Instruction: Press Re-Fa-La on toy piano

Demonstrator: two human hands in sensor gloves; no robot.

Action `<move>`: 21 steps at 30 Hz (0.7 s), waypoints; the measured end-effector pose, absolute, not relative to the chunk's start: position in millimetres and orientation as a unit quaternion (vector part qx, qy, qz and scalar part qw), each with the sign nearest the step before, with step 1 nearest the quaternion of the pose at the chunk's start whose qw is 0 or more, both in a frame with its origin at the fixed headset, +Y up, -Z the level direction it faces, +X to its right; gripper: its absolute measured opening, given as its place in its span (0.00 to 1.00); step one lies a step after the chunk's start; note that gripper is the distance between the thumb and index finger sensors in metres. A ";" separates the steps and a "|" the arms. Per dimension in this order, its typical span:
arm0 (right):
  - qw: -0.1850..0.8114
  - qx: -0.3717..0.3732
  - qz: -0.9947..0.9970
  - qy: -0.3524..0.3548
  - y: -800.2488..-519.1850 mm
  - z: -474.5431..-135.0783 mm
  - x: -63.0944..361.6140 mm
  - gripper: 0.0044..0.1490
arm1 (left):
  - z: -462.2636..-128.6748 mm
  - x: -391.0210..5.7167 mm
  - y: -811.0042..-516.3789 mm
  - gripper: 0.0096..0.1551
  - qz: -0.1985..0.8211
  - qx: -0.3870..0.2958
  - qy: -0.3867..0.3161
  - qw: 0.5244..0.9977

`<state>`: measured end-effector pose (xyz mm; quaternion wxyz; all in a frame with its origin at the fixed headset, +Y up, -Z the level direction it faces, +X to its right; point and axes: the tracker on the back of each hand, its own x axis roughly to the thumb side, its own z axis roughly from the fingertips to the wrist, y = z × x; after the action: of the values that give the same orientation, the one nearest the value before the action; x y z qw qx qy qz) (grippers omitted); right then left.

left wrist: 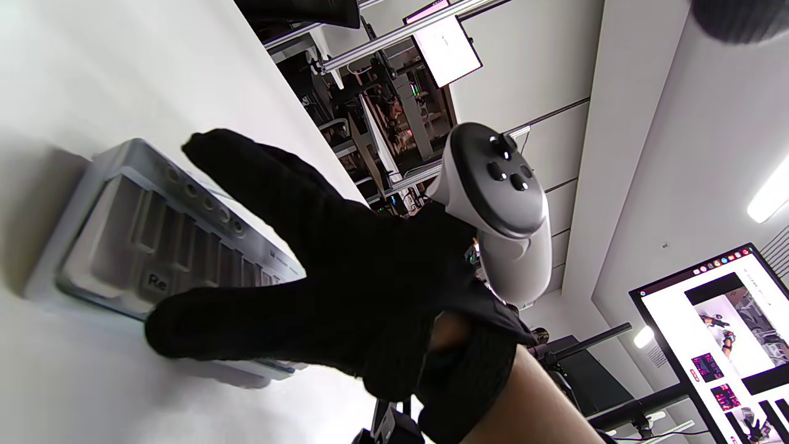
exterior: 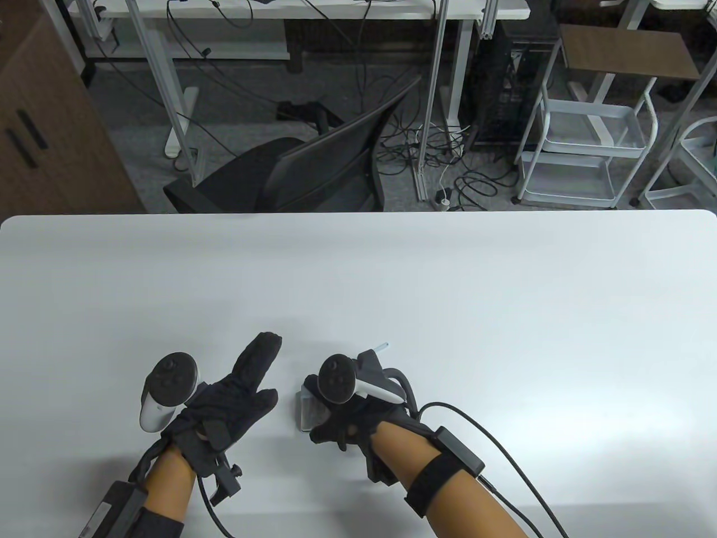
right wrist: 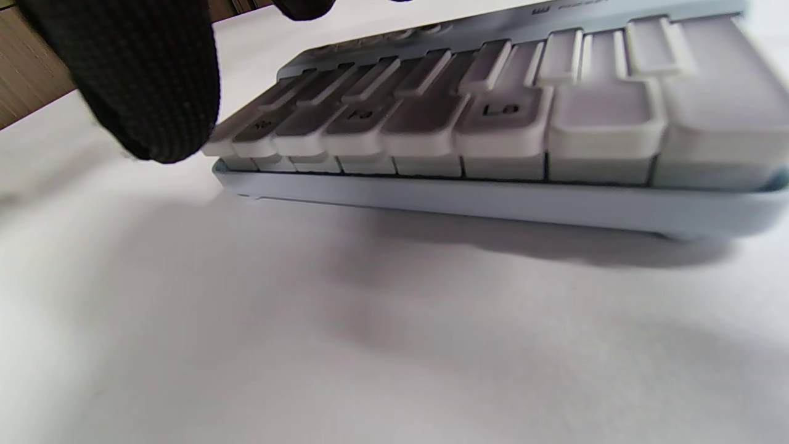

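The toy piano (exterior: 307, 412) is pale blue with white keys and lies on the white table (exterior: 448, 291), mostly hidden under my right hand (exterior: 336, 417). In the left wrist view its fingers (left wrist: 259, 185) reach across the piano (left wrist: 111, 216) and its thumb (left wrist: 216, 327) lies along the front edge by the Re key (left wrist: 159, 282). The right wrist view shows the keys Re (right wrist: 262, 126), Fa (right wrist: 359, 115) and La (right wrist: 500, 111) level, with a gloved fingertip (right wrist: 148, 80) hanging at the keyboard's left end. My left hand (exterior: 266, 370) lies left of the piano, open and empty.
A black office chair (exterior: 313, 168) stands beyond the table's far edge. A white trolley (exterior: 588, 145) stands at the back right. A lit monitor (left wrist: 721, 333) shows in the left wrist view.
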<state>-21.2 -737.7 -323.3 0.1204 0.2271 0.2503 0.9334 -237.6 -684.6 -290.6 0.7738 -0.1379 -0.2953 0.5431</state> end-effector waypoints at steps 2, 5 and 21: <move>0.118 0.226 0.933 0.254 -739.2 -323.2 -22.0 0.58 | -290.5 -237.6 -684.5 0.57 0.543 -0.137 -0.295 0.774; 0.115 0.227 0.933 0.256 -740.4 -322.5 -22.7 0.57 | -290.5 -237.6 -684.5 0.57 0.543 -0.137 -0.295 0.774; 0.109 0.224 0.931 0.266 -741.0 -319.6 -23.0 0.57 | -290.5 -237.6 -684.3 0.57 0.543 -0.137 -0.297 0.774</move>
<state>-23.0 -741.0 -319.6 0.1089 0.2239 0.2663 0.9312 -237.6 -684.3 -290.5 0.7735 -0.1365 -0.2969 0.5430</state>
